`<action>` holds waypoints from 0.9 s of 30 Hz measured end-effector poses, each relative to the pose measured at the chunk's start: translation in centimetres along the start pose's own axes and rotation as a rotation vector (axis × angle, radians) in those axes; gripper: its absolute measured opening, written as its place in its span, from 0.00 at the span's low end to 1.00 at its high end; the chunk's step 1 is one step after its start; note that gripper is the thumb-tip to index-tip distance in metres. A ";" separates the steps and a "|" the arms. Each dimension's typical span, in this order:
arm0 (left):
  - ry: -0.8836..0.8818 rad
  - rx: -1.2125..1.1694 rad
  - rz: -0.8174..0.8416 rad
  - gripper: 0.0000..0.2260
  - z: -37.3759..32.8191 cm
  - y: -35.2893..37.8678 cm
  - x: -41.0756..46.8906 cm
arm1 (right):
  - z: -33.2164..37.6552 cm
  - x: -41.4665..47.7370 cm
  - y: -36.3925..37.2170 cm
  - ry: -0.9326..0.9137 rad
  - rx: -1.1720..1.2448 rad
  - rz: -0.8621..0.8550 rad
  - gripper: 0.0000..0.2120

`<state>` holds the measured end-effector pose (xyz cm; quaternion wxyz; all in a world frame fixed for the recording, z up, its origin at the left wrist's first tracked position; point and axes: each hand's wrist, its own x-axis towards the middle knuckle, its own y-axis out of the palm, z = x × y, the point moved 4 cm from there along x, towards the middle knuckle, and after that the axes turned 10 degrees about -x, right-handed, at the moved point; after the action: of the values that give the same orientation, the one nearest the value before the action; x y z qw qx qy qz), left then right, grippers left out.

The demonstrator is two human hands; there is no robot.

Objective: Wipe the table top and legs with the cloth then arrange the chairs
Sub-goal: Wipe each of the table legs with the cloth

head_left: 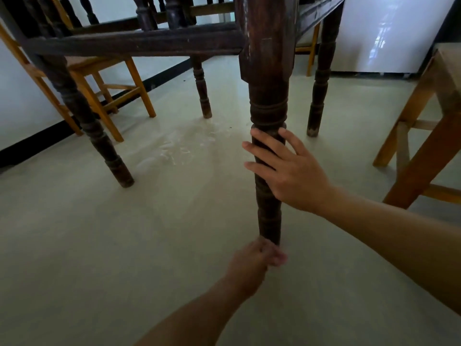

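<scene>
- A dark turned-wood table (134, 43) fills the far, upper part of the low view; its near leg (268, 101) stands upright at centre on a pale, glossy floor (99, 233)
- The right hand (291, 171) lies against the middle of that leg, with its fingers straight and spread apart, their tips reaching the leg's left edge
- The left hand (254, 258) sits at the foot of the same leg, blurred, fingers curled together; whether they clamp the cloth cannot be told
- Whitish scuff marks (179, 146) streak the floor under the table, between its legs
- A light wooden chair (109, 96) stands far left behind the table's left leg, near a white wall (22, 108) edged with a black skirting board (37, 143)
- A second light wooden chair (429, 146) stands at the right edge, apart from the near leg
- A glossy white panel (389, 33) at far right carries a bright reflection
</scene>
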<state>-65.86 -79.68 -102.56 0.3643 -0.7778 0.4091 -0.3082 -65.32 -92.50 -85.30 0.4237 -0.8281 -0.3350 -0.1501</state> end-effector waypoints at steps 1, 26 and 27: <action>-0.158 -0.002 -0.124 0.05 2.4 -0.4 -0.2 | -0.2 -0.1 0.1 -0.013 -0.006 -0.022 0.15; -0.457 -0.104 -0.432 0.10 6.0 0.9 1.5 | 1.9 -2.2 2.7 -0.061 -0.011 -0.034 0.13; -0.502 -0.156 -0.452 0.12 6.2 0.7 1.6 | 2.1 -2.3 2.9 -0.061 -0.009 -0.020 0.14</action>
<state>-60.58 -79.35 -106.24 0.3156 -0.9258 0.1463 -0.1479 -65.17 -92.98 -89.55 0.4079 -0.8308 -0.3555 -0.1307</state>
